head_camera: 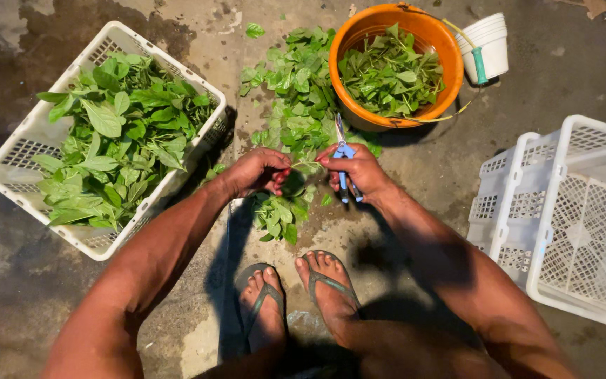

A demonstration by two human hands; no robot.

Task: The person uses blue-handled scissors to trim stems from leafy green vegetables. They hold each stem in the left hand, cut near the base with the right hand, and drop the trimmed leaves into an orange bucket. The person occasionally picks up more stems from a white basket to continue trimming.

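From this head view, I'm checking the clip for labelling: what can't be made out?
- Scissors: handles buried in the right hand; open or shut, unclear.
- Stem held by both hands: left hand covers its leafy end.
- White empty crate: cut off by the right edge.
- Orange bucket: its depth is hidden by greens.
- White cups: contents not visible.

Person seen from above: both forearms bare, no sleeves, watch or rings visible. The left hand [257, 172] and right hand [359, 172] are ungloved. Each foot wears a dark flip-flop [268, 298] with grey-green straps.
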